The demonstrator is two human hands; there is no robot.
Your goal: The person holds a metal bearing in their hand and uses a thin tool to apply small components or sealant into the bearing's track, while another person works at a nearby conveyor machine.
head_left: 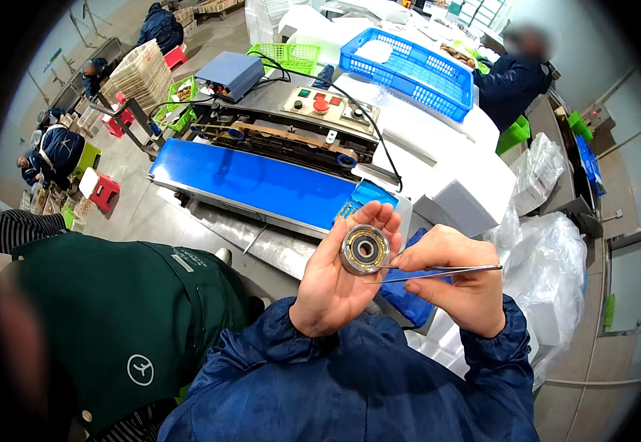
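My left hand (325, 293) is palm up, its fingers partly curled round a round metal wheel (349, 259). The wheel has a brass-coloured ring of small pieces and a dark centre hole. Pinched in my right hand (471, 295) is a pair of metal tweezers (475, 269). Their tips lie at the wheel's right edge; whether they touch it I cannot tell. Just beyond my left fingertips sits a small blue box (374, 193) with rows of little brass-coloured pieces.
A band sealer with a blue conveyor belt (243, 183) and control panel (331, 109) stands ahead. Behind it are a blue-grey box (230, 74) and a blue basket (409, 92). A person in green (129, 309) is close on my left. Clear plastic bags (545, 272) lie right.
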